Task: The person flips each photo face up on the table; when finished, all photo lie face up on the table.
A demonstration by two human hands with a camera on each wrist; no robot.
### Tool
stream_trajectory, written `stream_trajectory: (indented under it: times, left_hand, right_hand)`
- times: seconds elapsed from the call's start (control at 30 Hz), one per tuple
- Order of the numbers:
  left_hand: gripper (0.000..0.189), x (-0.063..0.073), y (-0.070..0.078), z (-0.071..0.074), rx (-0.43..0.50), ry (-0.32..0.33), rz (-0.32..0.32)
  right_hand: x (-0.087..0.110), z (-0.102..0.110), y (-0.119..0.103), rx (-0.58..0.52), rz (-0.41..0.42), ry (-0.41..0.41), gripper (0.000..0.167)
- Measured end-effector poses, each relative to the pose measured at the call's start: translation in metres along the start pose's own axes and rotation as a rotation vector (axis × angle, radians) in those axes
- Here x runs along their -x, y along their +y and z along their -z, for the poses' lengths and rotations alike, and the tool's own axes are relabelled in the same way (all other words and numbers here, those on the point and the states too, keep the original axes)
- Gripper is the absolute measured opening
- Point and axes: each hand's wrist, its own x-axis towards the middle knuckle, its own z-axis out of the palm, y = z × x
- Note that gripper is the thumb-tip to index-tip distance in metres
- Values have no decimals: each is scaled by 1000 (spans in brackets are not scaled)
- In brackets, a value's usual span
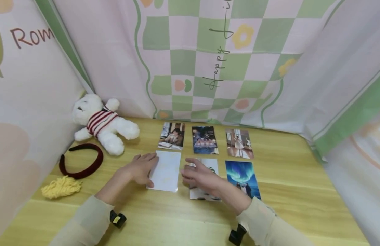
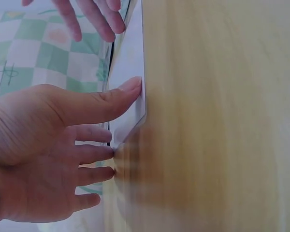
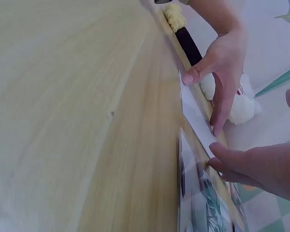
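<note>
A white card (image 1: 166, 172) with faint pale yellow marks lies flat in the front row of photo cards. My left hand (image 1: 140, 169) rests at its left edge; in the left wrist view the thumb lies on the card (image 2: 128, 72) and the other fingers are extended along its side. My right hand (image 1: 203, 177), its fingers loosely bent and holding nothing, is over the middle front photo card (image 1: 197, 194) and partly hides it. In the right wrist view the right fingertips (image 3: 217, 150) are near the white card's right edge; whether they touch it I cannot tell.
Behind lie a photo of a seated person (image 1: 172, 136), a pool photo (image 1: 205, 140) and a dancer photo (image 1: 239, 143). An aurora photo (image 1: 241, 174) is at front right. To the left are a white plush bear (image 1: 105, 119), a dark red headband (image 1: 99, 159) and yellow yarn (image 1: 61, 187).
</note>
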Motion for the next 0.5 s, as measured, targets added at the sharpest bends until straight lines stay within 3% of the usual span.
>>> stream_trajectory:
  times: [0.23,0.5]
  left_hand:
    - [100,0,-1,-2,3,1,17]
    - [99,2,-1,-4,9,5,30]
  right_hand:
    - [-3,-3,4,-177,-19,84,78]
    - [-4,-8,5,-249,-14,130,77]
